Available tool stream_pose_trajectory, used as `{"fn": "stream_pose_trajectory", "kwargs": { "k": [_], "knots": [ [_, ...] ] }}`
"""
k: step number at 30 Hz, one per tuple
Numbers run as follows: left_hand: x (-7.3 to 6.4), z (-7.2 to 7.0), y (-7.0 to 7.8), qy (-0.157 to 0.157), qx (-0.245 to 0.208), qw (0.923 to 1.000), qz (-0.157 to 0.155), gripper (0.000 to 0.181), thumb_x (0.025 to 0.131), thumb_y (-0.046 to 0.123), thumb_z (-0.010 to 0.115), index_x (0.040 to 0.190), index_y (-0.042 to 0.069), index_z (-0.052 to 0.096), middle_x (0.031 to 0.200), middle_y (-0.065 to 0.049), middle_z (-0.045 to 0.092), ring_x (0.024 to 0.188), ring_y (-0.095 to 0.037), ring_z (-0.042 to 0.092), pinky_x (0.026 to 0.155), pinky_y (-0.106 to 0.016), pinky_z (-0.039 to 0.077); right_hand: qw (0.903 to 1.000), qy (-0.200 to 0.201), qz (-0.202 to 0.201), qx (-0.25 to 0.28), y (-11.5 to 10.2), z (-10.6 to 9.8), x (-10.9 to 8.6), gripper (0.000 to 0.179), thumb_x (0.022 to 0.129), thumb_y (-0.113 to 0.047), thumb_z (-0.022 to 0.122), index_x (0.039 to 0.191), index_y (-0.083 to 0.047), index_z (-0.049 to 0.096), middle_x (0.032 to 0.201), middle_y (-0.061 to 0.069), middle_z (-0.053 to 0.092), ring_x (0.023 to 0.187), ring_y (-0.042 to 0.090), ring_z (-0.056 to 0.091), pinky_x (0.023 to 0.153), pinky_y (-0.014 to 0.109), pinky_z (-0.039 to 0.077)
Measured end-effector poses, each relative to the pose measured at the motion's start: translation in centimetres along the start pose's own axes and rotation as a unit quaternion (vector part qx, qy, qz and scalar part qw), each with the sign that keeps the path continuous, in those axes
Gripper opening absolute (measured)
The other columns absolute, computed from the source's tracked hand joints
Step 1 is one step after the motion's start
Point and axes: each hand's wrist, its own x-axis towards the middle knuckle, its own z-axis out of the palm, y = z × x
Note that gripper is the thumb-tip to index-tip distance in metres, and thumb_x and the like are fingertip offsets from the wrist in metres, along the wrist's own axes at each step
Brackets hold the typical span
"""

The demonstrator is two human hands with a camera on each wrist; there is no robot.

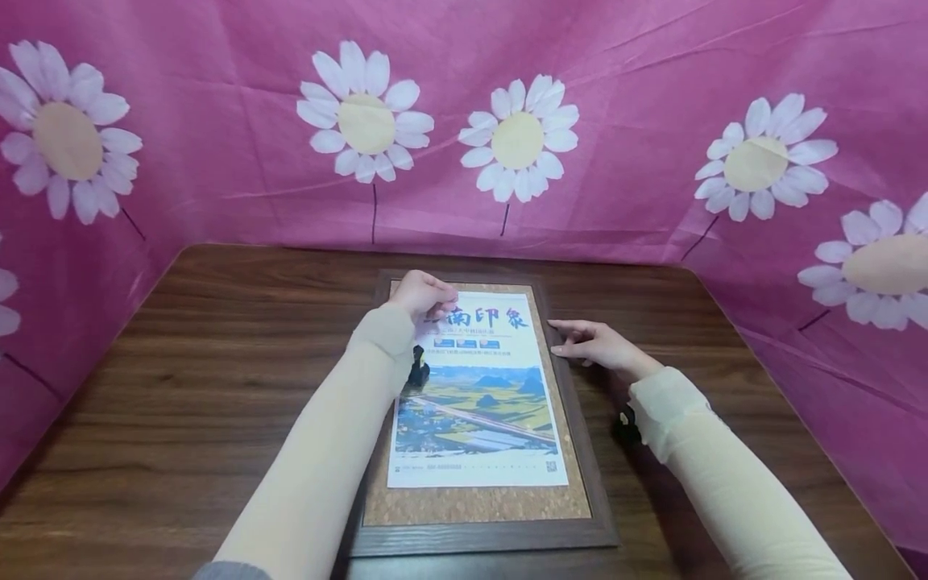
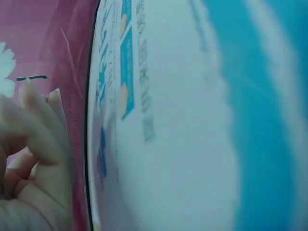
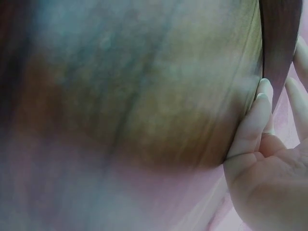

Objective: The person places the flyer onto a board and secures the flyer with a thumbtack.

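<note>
A cork board [image 1: 478, 507] with a dark wooden frame [image 1: 482, 538] lies flat on the table. On it lies a white poster [image 1: 471, 471] printed with large characters and a landscape. My left hand [image 1: 424, 295] is over the poster's top left part, its fingers bent and fingertips close together; it hides the first printed characters. I cannot tell whether something small is between those fingertips. In the left wrist view the bent fingers [image 2: 36, 120] appear beside the poster. My right hand [image 1: 598, 345] touches the frame's right side with its index finger and thumb extended.
The brown wood-grain table [image 1: 181, 387] stretches out on both sides of the board. A pink cloth [image 1: 239, 145] with large white daisies hangs around the table's back and sides. Each wrist has a light sleeve and a small black device.
</note>
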Motion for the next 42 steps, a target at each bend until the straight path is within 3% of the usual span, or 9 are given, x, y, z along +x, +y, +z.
{"fn": "stream_pose_trajectory", "kwargs": {
  "k": [7,14,26,35,42],
  "knots": [
    [1.0,0.4,0.7,-0.004,0.018,0.9996,-0.021,0.025,0.097,0.002,0.06,0.116,-0.013,0.065,0.066,-0.005,0.066,0.046,-0.003,0.052,0.048,-0.013,0.046,0.9999,-0.005,-0.01,-0.005,0.2,0.1,0.1,0.066,0.093,-0.026,0.07,0.15,-0.009,0.043,0.092,-0.001,0.057,0.082,0.011,0.051,0.069,0.029,0.047],
    [0.9,1.0,1.4,-0.001,0.032,0.9989,-0.033,0.027,0.095,0.002,0.062,0.118,-0.012,0.065,0.061,-0.004,0.062,0.045,-0.005,0.049,0.047,-0.014,0.043,0.9999,0.001,-0.011,-0.001,-0.1,-0.1,-0.3,0.066,0.093,-0.024,0.07,0.15,-0.009,0.042,0.092,0.0,0.058,0.082,0.012,0.051,0.068,0.028,0.046],
    [3.4,0.8,-0.2,0.034,0.051,0.9972,-0.043,0.019,0.093,0.009,0.068,0.108,-0.004,0.071,0.06,-0.001,0.064,0.048,-0.004,0.056,0.047,-0.015,0.047,1.0,-0.002,-0.005,0.004,-0.5,0.1,-0.3,0.066,0.093,-0.023,0.07,0.151,-0.008,0.041,0.092,0.0,0.057,0.082,0.012,0.05,0.068,0.028,0.045],
    [2.4,0.4,0.0,0.026,0.037,0.9979,-0.047,0.016,0.093,0.011,0.068,0.097,-0.004,0.069,0.067,-0.004,0.068,0.052,-0.007,0.061,0.053,-0.019,0.055,1.0,-0.003,-0.007,0.001,-0.6,0.0,-0.2,0.066,0.093,-0.023,0.07,0.151,-0.008,0.041,0.091,0.0,0.057,0.082,0.011,0.05,0.068,0.028,0.045],
    [2.9,0.6,-0.3,0.023,0.031,0.9976,-0.058,0.026,0.093,0.011,0.068,0.113,-0.006,0.066,0.069,-0.003,0.068,0.055,-0.008,0.063,0.056,-0.021,0.057,1.0,0.001,-0.007,0.0,-0.4,0.0,-0.1,0.066,0.092,-0.023,0.071,0.15,-0.008,0.043,0.089,-0.001,0.057,0.08,0.009,0.05,0.067,0.028,0.046]
  ]
}}
